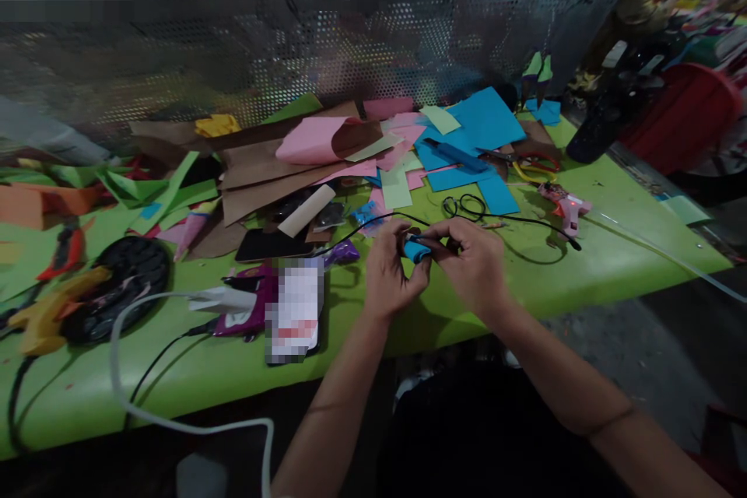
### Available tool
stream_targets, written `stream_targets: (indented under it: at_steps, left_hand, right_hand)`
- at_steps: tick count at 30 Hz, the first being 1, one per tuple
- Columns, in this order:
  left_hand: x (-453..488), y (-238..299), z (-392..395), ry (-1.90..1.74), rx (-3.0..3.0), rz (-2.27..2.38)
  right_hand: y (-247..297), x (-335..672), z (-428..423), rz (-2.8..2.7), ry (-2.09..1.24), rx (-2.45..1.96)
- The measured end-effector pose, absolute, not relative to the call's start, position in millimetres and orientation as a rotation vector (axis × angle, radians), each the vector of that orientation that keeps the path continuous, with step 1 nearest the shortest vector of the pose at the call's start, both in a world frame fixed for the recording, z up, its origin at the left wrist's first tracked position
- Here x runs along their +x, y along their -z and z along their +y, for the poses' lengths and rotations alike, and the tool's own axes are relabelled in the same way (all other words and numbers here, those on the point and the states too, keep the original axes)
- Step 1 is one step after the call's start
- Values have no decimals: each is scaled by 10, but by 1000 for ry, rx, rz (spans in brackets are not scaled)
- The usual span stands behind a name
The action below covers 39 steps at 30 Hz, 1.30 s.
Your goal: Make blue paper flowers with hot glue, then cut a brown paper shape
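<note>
Squarely between both hands, just above the worktop [542, 280], is a small blue roll [416, 250] of soft-looking sheet; the left hand [390, 268] curls about its left side, fingers clamped on it, while the right hand [475, 261] pinches its right side; its long axis is hard to tell; beyond lie flat, matte blue sheets [496, 115], loop-handled scissors [509, 159] and a pink glue gun [575, 210].

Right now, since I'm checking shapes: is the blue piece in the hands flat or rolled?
Rolled: the blue piece curves round on itself, held between left hand and right hand.
</note>
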<state>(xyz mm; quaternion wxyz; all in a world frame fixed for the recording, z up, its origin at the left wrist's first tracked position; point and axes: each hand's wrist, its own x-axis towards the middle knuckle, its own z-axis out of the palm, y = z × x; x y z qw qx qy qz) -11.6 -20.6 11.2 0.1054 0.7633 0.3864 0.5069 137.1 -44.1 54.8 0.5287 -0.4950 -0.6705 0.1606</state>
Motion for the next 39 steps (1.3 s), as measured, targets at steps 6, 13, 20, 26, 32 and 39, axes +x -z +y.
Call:
stream_targets:
  at_steps: [6, 13, 20, 26, 32, 39]
  left_hand:
    - [-104, -149, -210, -1526, 2242, 1082]
    - [-100, -146, -219, -1483, 2229, 1137]
    - [-104, -124, -220, -1437, 2255, 1153]
    - [-116, -121, -227, -1398, 2244, 1139]
    - [-114, -148, -232, -1375, 2264, 1128]
    - [-111, -161, -229, -1371, 2243, 1094]
  right_hand:
    - [-595, 1415, -423, -1693, -328, -1190]
    - [-601, 1465, -386, -1838, -252, -1212]
    - [-624, 1553, -324, -2056, -83, -1204]
    - [-683, 1577, -308, -2162, 108, -1172]
    - [-742, 1587, -304, -2234, 159, -1134]
    - [-764, 1594, -287, -2276, 101, -1147]
